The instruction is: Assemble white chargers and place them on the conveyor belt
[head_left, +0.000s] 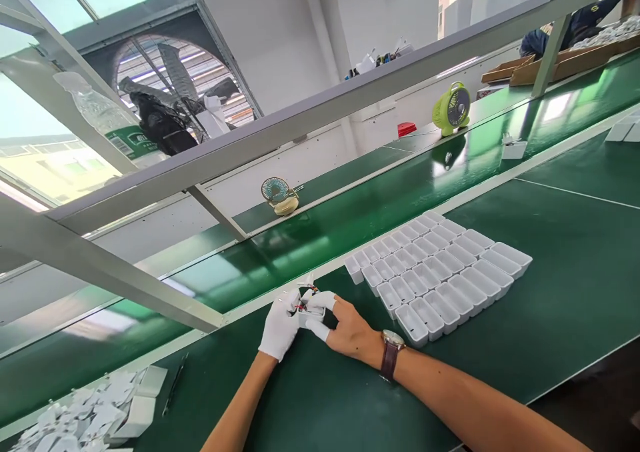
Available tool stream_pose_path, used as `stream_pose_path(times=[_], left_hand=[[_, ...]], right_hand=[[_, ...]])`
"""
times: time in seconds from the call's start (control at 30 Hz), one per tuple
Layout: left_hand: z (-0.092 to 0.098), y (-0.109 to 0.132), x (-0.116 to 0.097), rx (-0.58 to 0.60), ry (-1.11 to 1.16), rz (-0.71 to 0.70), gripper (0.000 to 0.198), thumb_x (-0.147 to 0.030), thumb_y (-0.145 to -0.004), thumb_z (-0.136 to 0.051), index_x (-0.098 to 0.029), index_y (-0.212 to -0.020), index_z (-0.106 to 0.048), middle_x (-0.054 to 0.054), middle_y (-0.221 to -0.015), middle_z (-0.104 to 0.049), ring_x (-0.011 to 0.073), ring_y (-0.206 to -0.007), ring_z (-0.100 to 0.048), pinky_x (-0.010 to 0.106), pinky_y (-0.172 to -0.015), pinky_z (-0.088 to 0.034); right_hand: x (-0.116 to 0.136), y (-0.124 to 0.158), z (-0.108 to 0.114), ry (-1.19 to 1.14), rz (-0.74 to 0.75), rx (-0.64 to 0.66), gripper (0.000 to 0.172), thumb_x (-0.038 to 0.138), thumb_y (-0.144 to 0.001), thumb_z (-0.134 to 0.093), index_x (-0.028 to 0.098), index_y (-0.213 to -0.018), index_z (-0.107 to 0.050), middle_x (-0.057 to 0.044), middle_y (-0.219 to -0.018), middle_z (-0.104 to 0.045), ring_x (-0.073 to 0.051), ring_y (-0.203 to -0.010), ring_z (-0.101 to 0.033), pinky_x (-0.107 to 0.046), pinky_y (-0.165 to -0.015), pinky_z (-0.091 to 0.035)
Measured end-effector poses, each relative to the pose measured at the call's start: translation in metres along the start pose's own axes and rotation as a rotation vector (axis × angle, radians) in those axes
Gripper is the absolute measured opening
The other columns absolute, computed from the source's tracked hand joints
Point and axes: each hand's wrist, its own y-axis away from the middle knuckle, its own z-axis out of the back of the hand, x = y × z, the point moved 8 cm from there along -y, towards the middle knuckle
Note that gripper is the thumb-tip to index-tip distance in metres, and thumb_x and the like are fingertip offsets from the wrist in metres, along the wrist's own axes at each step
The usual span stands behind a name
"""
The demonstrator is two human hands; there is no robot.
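Both hands meet over the green table around a small white plastic box (313, 315) with red and dark wires (301, 305) at its top. My left hand (281, 324), in a white glove, is closed on the box's left side. My right hand (345, 324) grips the other side between thumb and forefinger; white covers sit on those fingertips, and a watch (391, 353) is on the wrist. Some of the wiring is hidden by the fingers. To the right, open white boxes (440, 269) of the same colour stand in several close rows.
A pile of white plastic parts (95, 412) lies at lower left beside a black pen (175, 385). Beyond the table's edge runs a shiny green conveyor (320, 222), bearing a white box (513, 149). A slanting metal frame (260, 139) crosses above; a green fan (451, 110) stands behind.
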Motion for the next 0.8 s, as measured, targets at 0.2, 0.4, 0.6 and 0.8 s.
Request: stream_pose_path(times=[0.2, 0.4, 0.6, 0.8], left_hand=[[0.013, 0.045, -0.020, -0.053, 0.203, -0.001, 0.061, -0.045, -0.085, -0.067, -0.023, -0.140, -0.050, 0.009, -0.113, -0.066, 0.0244, -0.094, -0.067, 0.042, -0.088, -0.056], [0.008, 0.070, -0.073, -0.189, -0.022, -0.233, 0.065, -0.029, -0.077, -0.077, -0.025, -0.136, -0.050, 0.014, -0.130, -0.059, 0.0325, -0.116, -0.060, 0.050, -0.099, -0.052], [0.010, 0.077, -0.066, -0.180, 0.030, -0.189, 0.068, -0.033, -0.075, -0.082, -0.025, -0.135, -0.052, 0.012, -0.127, -0.064, 0.0312, -0.113, -0.064, 0.044, -0.093, -0.055], [0.010, 0.076, -0.060, -0.130, 0.072, -0.129, 0.069, -0.036, -0.070, -0.086, -0.027, -0.131, -0.056, 0.010, -0.125, -0.066, 0.0304, -0.110, -0.065, 0.044, -0.096, -0.054]], right_hand=[[-0.040, 0.006, -0.013, -0.481, -0.492, -0.067, 0.041, 0.044, -0.073, -0.082, 0.023, -0.107, -0.072, -0.005, -0.101, -0.071, -0.020, -0.090, -0.065, -0.039, -0.090, -0.054], [-0.046, 0.023, -0.038, -0.677, -0.781, 0.070, 0.050, 0.065, -0.086, -0.062, 0.019, -0.106, -0.071, -0.005, -0.084, -0.072, -0.021, -0.076, -0.069, -0.037, -0.070, -0.057], [-0.041, 0.037, -0.052, -0.750, -0.950, 0.151, 0.049, 0.064, -0.083, -0.067, 0.020, -0.105, -0.070, -0.005, -0.083, -0.072, -0.024, -0.080, -0.069, -0.035, -0.069, -0.055], [-0.045, 0.044, -0.057, -0.673, -0.977, 0.214, 0.049, 0.066, -0.085, -0.061, 0.021, -0.100, -0.071, -0.007, -0.086, -0.073, -0.026, -0.085, -0.069, -0.034, -0.068, -0.054]])
